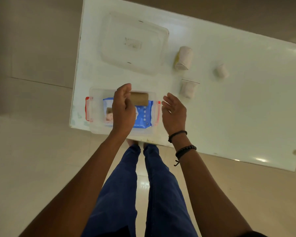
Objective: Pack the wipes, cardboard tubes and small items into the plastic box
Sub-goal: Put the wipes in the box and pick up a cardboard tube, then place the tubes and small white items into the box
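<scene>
My left hand [123, 108] holds a cardboard tube [139, 98] over the wipes [143, 115] in the box [96, 106], ready to lay it flat; right hand [173, 112] waits beside, spread and empty.

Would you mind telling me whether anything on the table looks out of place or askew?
Nothing looks spilled or damaged. The cardboard tube lies across the wipes pack inside the plastic box, whose lid rests apart on the table. Three pale wrapped items remain unpacked, tilted at different angles.

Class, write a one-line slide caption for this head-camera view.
Left hand lowers a cardboard tube onto the wipes pack inside the plastic box.
</scene>
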